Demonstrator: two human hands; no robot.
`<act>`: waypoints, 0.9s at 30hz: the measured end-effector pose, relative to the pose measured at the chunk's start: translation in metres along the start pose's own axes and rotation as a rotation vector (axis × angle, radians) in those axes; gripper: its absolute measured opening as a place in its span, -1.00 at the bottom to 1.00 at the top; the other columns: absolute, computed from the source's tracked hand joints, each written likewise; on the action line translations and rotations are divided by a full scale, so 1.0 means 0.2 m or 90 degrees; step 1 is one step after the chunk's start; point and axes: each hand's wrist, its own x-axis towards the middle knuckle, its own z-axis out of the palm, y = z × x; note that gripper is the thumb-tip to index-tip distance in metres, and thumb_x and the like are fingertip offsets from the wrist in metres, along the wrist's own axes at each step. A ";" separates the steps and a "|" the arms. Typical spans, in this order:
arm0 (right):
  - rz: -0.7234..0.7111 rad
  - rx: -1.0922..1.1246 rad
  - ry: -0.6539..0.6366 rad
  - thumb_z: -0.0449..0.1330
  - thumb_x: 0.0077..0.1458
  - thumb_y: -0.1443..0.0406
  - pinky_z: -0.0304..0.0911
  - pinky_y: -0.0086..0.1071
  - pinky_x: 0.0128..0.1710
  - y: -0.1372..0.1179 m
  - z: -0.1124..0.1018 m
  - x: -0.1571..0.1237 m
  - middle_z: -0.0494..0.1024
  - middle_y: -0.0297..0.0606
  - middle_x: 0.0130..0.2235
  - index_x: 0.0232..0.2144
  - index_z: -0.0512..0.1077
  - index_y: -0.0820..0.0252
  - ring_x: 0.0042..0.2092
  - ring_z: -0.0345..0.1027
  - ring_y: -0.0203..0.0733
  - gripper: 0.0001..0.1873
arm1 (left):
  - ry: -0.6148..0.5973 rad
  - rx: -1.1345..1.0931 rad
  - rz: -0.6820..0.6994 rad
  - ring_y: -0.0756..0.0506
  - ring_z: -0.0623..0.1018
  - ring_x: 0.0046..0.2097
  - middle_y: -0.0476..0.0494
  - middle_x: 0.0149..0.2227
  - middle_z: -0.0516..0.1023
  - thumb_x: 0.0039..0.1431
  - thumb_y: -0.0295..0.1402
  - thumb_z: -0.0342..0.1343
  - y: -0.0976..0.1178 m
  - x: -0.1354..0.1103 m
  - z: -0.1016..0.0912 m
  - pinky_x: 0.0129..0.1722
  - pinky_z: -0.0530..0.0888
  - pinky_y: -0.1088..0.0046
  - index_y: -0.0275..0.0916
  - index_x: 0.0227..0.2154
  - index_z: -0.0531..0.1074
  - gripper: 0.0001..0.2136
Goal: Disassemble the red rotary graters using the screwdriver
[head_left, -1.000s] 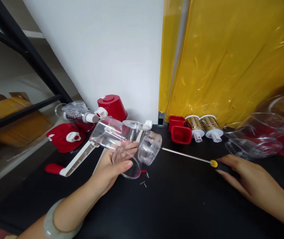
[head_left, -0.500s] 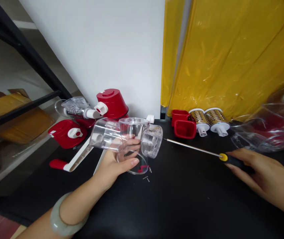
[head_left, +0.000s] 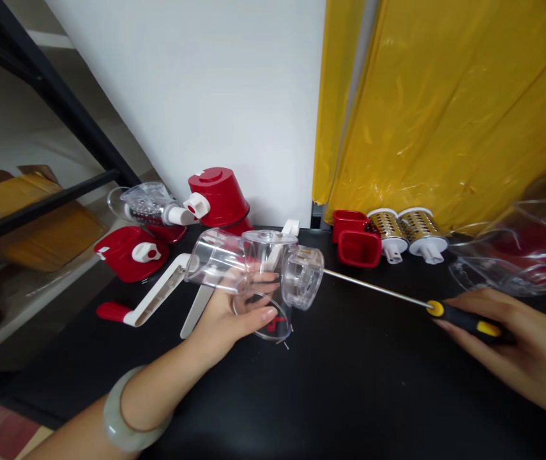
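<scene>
My left hand (head_left: 244, 300) grips a clear plastic grater housing (head_left: 215, 259) from the near side, with its fingers wrapped around the body. My right hand (head_left: 507, 338) holds a long screwdriver (head_left: 378, 283) by its black and yellow handle. The shaft points left, and its tip is at the clear round end of the housing; I cannot tell exactly how it meets it. On the black table near the housing's lower rim lie a few small screws (head_left: 286, 345). A white crank handle (head_left: 160, 295) with a red grip lies left of my left hand.
Red grater bases (head_left: 131, 252) stand at the back left by a drum in plastic wrap (head_left: 151, 204). At the back are red pushers (head_left: 359, 248) and metal grating drums (head_left: 421, 231). More clear housings (head_left: 516, 249) stand at right. A black shelf frame (head_left: 69, 121) rises at left.
The housing in my left hand has shifted slightly right in view. The screwdriver tip, a little apart from the round end before, is now at it.
</scene>
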 end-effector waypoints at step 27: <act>0.596 0.484 0.157 0.46 -0.22 0.12 0.41 -0.57 -0.44 -0.03 0.03 0.01 0.54 -0.27 -0.20 -0.44 0.52 0.03 -0.24 0.47 -0.16 -0.72 | -0.010 -0.013 -0.030 -0.24 0.54 0.01 -0.21 -0.04 0.54 -0.12 -0.25 0.43 0.00 -0.02 0.02 0.05 0.47 0.11 -0.15 -0.11 0.44 -0.53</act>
